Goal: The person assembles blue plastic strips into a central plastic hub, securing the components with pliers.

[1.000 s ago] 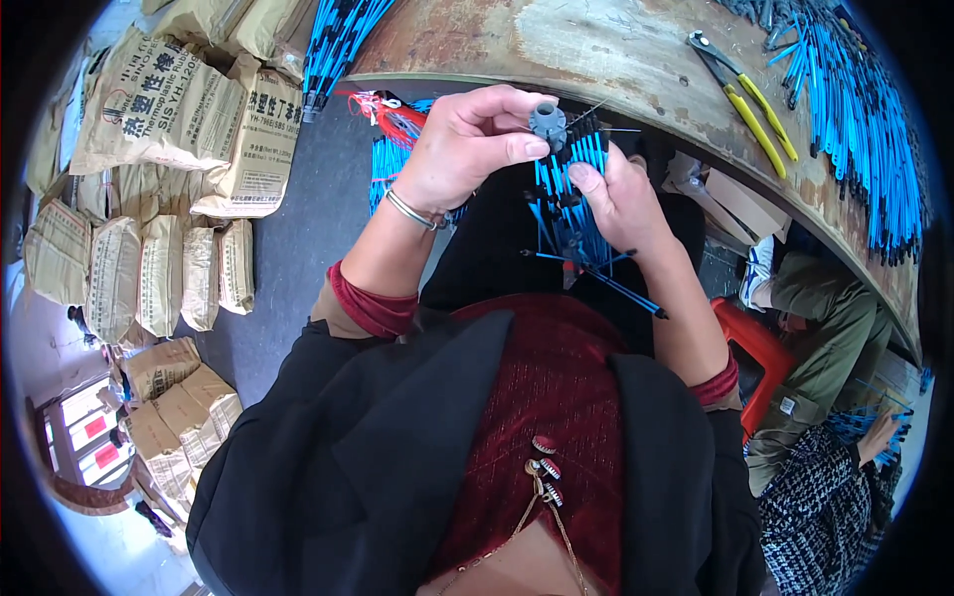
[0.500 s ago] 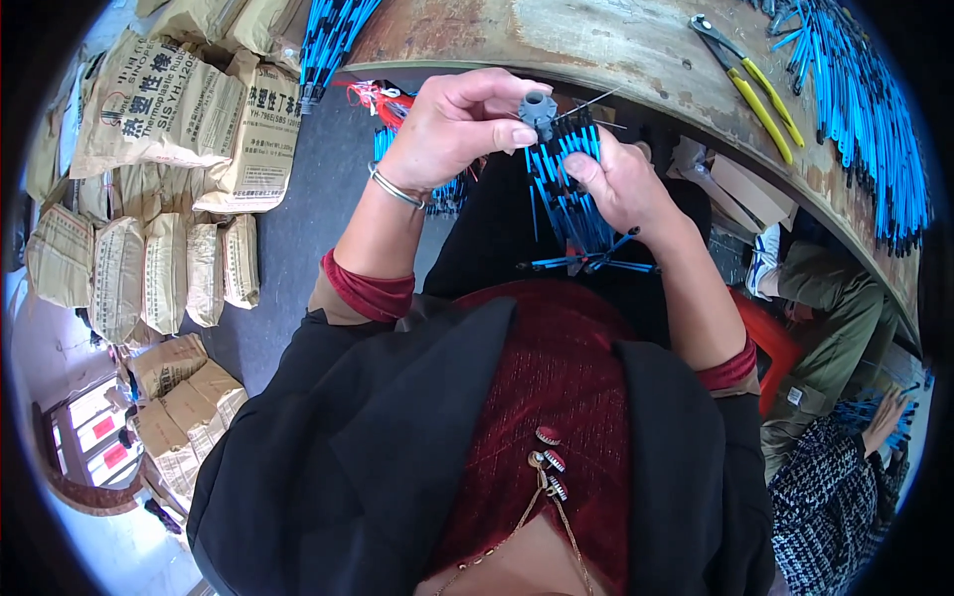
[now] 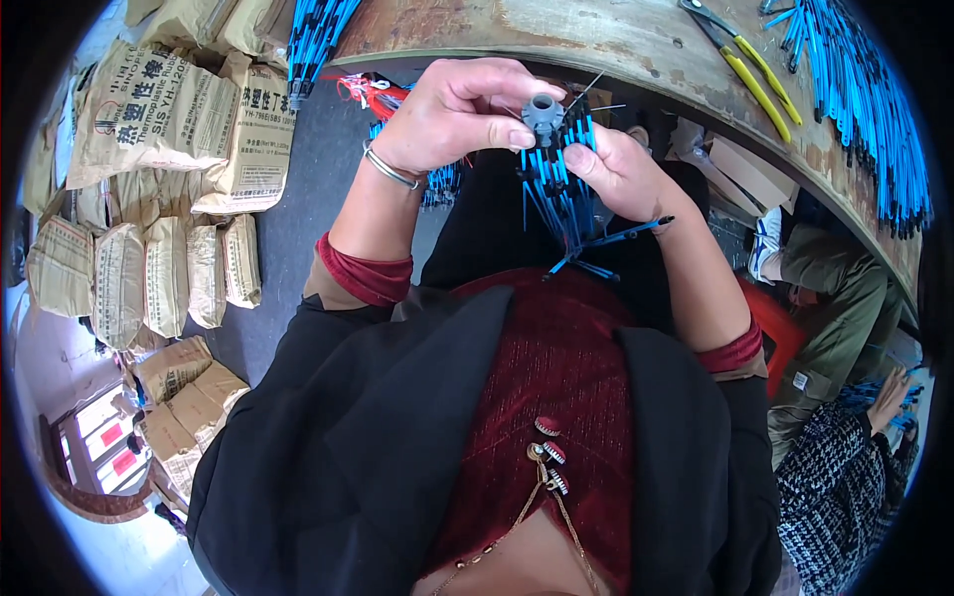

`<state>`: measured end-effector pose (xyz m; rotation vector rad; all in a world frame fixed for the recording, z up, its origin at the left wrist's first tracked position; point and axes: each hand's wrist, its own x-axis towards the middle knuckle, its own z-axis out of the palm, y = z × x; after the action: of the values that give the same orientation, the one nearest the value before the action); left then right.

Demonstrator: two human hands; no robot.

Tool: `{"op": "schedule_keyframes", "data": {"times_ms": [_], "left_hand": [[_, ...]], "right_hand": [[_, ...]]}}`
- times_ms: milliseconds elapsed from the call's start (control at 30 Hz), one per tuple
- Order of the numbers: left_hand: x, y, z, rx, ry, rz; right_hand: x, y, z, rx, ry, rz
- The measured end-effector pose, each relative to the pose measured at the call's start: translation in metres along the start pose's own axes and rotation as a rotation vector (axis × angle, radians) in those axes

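Note:
My left hand (image 3: 442,119) pinches a grey toothed plastic hub (image 3: 543,114) with a round hole on top, between thumb and fingers. Just below and right of it, my right hand (image 3: 626,179) is closed around a bunch of blue rods with black joints (image 3: 566,209), which look like umbrella ribs. Their upper ends crowd against the hub; whether each one is attached I cannot make out. Lower down, several rods splay out over my lap. Thin metal wires poke up beside the hub. The right fingers are partly hidden behind the bunch.
A worn wooden table (image 3: 596,40) curves ahead, bearing yellow-handled pliers (image 3: 755,84) and a pile of blue rods (image 3: 860,129). Another bundle (image 3: 316,40) lies at its left end. Paper sacks (image 3: 149,119) stack on the left. At right, another person's hand (image 3: 887,397) touches similar rods.
The rod bunch has turned in my hands, and its splayed lower ends have swung, one now reaching over my right wrist. Both hands keep their grips. The view has shifted slightly.

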<state>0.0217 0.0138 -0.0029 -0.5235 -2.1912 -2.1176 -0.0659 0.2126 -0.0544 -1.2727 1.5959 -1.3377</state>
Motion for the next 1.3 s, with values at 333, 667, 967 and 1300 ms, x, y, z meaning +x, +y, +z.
{"op": "schedule_keyframes", "data": {"times_ms": [333,667,967,1300], "left_hand": [[0.015,-0.02,0.026,-0.382,0.19,-0.174],[0.026,-0.03,0.084,0.404,0.857,-0.097],[0.014,-0.022,0.075,0.236,0.85,-0.054],[-0.008,-0.02,0.068,0.235,0.827,0.043]], "right_hand": [[-0.016,0.011,0.007,0.231,0.237,0.11],[0.005,-0.01,0.034,-0.081,0.756,0.191],[0.005,-0.014,0.048,-0.242,1.0,-0.093],[0.004,-0.007,0.015,-0.275,0.476,-0.124]]}}
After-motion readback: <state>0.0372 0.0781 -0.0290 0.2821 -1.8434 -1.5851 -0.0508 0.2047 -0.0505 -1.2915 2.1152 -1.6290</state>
